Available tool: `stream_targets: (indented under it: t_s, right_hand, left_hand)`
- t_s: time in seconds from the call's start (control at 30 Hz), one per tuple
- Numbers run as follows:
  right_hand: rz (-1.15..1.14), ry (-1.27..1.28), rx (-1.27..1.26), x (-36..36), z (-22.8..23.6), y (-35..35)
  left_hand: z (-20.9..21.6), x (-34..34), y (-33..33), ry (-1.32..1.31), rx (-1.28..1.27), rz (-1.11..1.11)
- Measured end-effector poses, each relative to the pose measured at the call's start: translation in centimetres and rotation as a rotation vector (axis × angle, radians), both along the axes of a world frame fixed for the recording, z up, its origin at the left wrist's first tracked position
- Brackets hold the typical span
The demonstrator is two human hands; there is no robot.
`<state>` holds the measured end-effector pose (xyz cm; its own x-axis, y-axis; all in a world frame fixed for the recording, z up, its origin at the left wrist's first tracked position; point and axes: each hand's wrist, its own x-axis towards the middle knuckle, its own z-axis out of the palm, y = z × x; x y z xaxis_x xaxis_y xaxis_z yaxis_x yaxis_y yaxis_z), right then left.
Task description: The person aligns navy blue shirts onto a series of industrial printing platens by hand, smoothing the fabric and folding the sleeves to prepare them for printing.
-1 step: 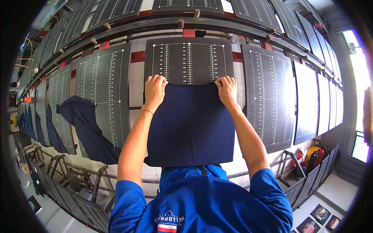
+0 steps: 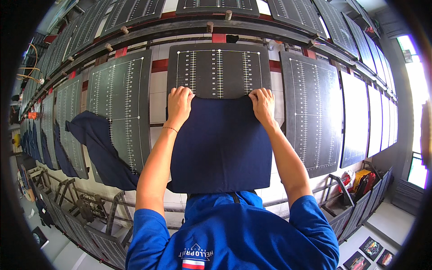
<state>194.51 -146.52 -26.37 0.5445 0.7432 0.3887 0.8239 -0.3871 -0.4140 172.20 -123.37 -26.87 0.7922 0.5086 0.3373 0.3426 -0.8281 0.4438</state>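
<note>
A navy blue fabric piece [image 2: 220, 144], which looks like part of a garment, lies over the near portion of a dark board [image 2: 219, 67] with white ruled scales. My left hand [image 2: 180, 103] pinches its far left corner, and my right hand [image 2: 263, 104] pinches the far right corner. Between the two hands the far edge runs almost straight across the scales. The cloth spreads mostly flat towards me, its near edge hanging close to my waist. The fabric hides the board's lower half.
To the left, another ruled board [image 2: 119, 94] carries a crumpled navy cloth [image 2: 105, 148]. A bare ruled board [image 2: 312, 112] stands on the right, with pale boards [image 2: 353, 117] beyond it. A dark rail [image 2: 198, 29] with short pegs crosses behind. Colourful items [image 2: 357, 180] sit at the lower right.
</note>
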Motion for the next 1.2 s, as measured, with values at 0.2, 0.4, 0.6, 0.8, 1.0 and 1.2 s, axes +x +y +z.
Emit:
stream_targets:
  t_s: [0.2,0.4,0.6,0.8,1.0,1.2]
  right_hand:
    - [-0.040,-0.030,-0.068,-0.5,0.5,0.3]
    - [0.411,-0.007,-0.454,-7.2,3.3,-0.8]
    - [-0.220,0.040,-0.272,0.7,0.6,-6.2]
    - [-0.312,1.183,0.052,-12.2,-4.1,-21.9]
    - [-0.374,2.044,0.549,-18.4,-5.5,-31.7]
    - [-0.349,1.970,0.601,-18.6,-6.0,-33.8]
  left_hand:
    - [1.6,0.4,-0.9,-0.001,0.053,0.034]
    - [4.6,-1.8,-7.3,0.107,0.083,-0.450]
    - [-1.3,-7.5,-0.7,0.244,0.083,0.308]
    - [-4.2,-23.5,-12.5,-0.245,-1.834,0.541]
    - [-6.2,-30.3,-18.2,-0.510,-1.816,0.621]
    - [-6.2,-30.2,-18.2,-0.575,-1.838,0.573]
